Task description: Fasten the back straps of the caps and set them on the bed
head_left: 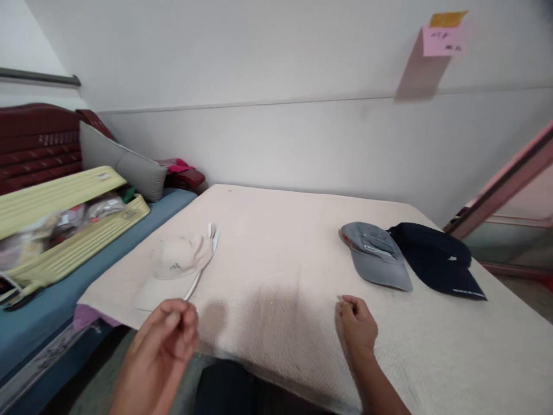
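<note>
A white cap (175, 257) with a small dark logo lies on the left of the cloth-covered table (276, 242), its brim toward me. My left hand (162, 340) is raised at the near edge, just in front of that brim, fingers curled in against the thumb; nothing shows in it. Closed loosely into a fist, my right hand (358, 325) rests at the right side of the tabletop, with nothing visible inside. Beyond it sits a grey cap (378, 256), brim facing me. A dark navy cap (436, 259) lies beside the grey one, close against its right side.
To the left is a blue-topped bed (173, 202) bearing an opened pale yellow case (86, 236) of bagged items and a grey pillow (125, 161). A white wall (259, 144) stands behind the table. A pink note (443, 41) is taped to it. At right is a pink-framed panel (510, 178).
</note>
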`<state>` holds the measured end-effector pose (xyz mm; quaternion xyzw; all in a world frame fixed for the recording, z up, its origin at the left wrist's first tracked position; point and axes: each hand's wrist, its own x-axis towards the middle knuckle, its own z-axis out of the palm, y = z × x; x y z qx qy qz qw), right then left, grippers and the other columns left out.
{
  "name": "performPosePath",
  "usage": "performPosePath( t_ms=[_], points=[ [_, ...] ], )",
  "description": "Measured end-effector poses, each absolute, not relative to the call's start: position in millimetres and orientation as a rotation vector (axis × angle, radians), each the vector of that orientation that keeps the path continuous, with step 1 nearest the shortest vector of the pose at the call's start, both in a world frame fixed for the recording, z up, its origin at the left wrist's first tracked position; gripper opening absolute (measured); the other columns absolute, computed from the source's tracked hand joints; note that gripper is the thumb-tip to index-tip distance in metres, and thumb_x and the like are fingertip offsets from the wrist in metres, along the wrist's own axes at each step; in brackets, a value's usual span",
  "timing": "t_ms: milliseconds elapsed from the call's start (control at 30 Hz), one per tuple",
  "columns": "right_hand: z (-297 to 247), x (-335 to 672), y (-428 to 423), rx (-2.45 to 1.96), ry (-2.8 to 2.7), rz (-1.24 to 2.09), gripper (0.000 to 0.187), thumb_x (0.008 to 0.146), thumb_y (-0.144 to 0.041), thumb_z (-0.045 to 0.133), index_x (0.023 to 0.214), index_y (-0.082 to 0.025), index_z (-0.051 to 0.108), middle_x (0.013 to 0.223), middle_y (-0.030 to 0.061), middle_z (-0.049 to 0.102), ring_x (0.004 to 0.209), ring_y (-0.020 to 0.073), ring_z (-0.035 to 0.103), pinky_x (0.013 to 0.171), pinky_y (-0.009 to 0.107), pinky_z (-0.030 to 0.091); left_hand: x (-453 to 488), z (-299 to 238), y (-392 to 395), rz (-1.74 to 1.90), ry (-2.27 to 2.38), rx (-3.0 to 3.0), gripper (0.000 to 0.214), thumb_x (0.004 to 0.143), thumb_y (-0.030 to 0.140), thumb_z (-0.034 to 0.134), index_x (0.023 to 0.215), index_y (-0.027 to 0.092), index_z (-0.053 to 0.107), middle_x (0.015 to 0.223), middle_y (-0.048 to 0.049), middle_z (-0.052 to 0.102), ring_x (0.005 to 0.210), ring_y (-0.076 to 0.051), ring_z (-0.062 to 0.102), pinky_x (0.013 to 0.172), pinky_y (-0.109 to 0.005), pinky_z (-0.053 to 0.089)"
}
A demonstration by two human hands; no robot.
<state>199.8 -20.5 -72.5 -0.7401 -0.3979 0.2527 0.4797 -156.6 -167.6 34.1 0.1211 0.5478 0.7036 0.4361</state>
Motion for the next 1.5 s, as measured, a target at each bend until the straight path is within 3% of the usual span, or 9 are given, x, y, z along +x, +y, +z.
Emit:
performPosePath(
  t_ms=[133, 300, 633, 867, 1200, 1500],
  points=[
    [-71, 199, -20, -1.884, -1.054, 0.573, 0.029, 0.070, -0.037, 0.049, 0.086, -0.018, 0.063, 0.070, 0.0051, 0.066, 0.062, 0.0218, 0.058, 0.062, 0.031, 0.041, -216, 19, -125, 1.818, 1.558, 0.064, 0.012, 0.077, 0.005, 0.056, 0.073, 0.013, 0.064, 0.075, -0.0034, 0.066, 0.064, -0.013, 0.062, 0.053, -0.020, 0.052],
    [-72, 198, -19, -1.901, -1.114, 0.548, 0.029, 0.071, -0.038, 0.048, 0.086, -0.019, 0.063, 0.075, 0.0069, 0.068, 0.064, 0.0231, 0.058, 0.063, 0.033, 0.041, -268, -13, -127, 1.836, 1.661, -0.076, 0.016, 0.075, 0.001, 0.056, 0.064, 0.012, 0.057, 0.056, 0.0003, 0.057, 0.050, -0.009, 0.056, 0.047, -0.017, 0.048],
    [-80, 199, -18, -1.906, -1.202, 0.508, 0.029, 0.073, -0.037, 0.049, 0.090, -0.018, 0.064, 0.077, 0.0069, 0.069, 0.067, 0.0240, 0.058, 0.062, 0.032, 0.040, -265, -9, -118, 1.846, 1.761, 0.001, 0.009, 0.072, 0.005, 0.064, 0.068, 0.012, 0.060, 0.057, 0.0024, 0.059, 0.047, -0.008, 0.054, 0.043, -0.016, 0.042],
    [-75, 197, -19, -1.927, -1.238, 0.512, 0.028, 0.074, -0.036, 0.047, 0.091, -0.019, 0.063, 0.081, 0.0071, 0.069, 0.070, 0.0247, 0.059, 0.064, 0.032, 0.040, -265, 0, -117, 1.815, 1.741, 0.059, 0.015, 0.077, 0.004, 0.057, 0.065, 0.012, 0.058, 0.062, -0.0025, 0.063, 0.057, -0.012, 0.062, 0.058, -0.022, 0.052],
    [-72, 195, -19, -1.947, -1.278, 0.521, 0.030, 0.075, -0.036, 0.045, 0.093, -0.020, 0.063, 0.085, 0.0078, 0.069, 0.071, 0.0245, 0.059, 0.064, 0.032, 0.039, -269, 6, -114, 1.800, 1.701, -0.012, 0.024, 0.077, 0.001, 0.053, 0.059, 0.017, 0.054, 0.052, 0.0011, 0.057, 0.048, -0.011, 0.058, 0.052, -0.018, 0.050],
    [-72, 195, -18, -1.949, -1.280, 0.530, 0.029, 0.076, -0.035, 0.045, 0.093, -0.021, 0.063, 0.084, 0.0060, 0.068, 0.072, 0.0233, 0.058, 0.063, 0.031, 0.038, -242, 28, -63, 1.738, 1.427, 0.096, 0.008, 0.077, 0.006, 0.060, 0.072, 0.012, 0.060, 0.056, -0.0014, 0.061, 0.047, -0.010, 0.057, 0.044, -0.017, 0.052]
  ],
)
